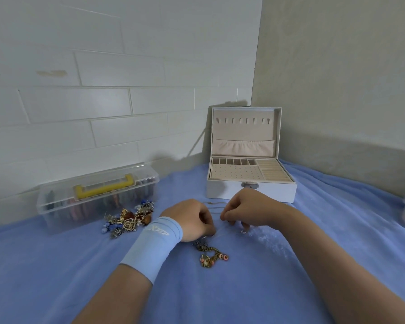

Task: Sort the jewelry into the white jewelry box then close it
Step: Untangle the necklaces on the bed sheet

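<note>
Jewelry box (232, 191) open above; lid (243, 129) upright behind.

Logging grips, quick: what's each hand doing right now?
Left hand: fingers curled, seems to pinch the thin chain.
Right hand: pinches the same thin chain.

We see fuzzy cloth (220, 300) beneath glinting metal jewelry (129, 220). The storage box (56, 206) is clear glossy plastic; the jewelry box (227, 191) is matt-lined.
</note>
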Demonstrator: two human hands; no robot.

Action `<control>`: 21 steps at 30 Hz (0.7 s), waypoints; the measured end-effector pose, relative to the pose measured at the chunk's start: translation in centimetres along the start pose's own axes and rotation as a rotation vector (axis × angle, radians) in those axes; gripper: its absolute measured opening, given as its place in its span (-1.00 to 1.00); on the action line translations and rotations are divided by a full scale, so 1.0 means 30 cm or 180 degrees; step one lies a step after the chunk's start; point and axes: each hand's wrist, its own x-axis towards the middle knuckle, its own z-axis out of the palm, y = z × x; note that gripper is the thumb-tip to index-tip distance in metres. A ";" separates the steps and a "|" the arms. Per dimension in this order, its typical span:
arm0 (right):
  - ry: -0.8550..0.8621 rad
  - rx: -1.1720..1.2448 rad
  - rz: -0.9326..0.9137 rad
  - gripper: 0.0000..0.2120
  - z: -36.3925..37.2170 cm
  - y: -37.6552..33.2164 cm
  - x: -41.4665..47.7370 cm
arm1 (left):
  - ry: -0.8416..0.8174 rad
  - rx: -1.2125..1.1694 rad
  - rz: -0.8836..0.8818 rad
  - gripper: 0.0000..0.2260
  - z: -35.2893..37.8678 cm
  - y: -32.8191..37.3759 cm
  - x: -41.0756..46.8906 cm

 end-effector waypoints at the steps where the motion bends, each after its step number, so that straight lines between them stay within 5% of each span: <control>1: -0.0004 -0.0008 -0.0008 -0.88 -0.004 0.003 0.000 | -0.0039 -0.0125 0.0005 -0.89 -0.008 -0.007 0.001; 15: -0.0173 0.0614 -0.0150 -0.89 -0.029 -0.003 -0.017 | 0.0268 -0.0982 -0.0010 -0.90 -0.077 -0.064 -0.010; 21: -0.0068 0.0816 -0.0230 -0.89 -0.026 -0.001 -0.016 | -0.0033 -0.1048 0.0209 -0.88 -0.081 -0.079 -0.014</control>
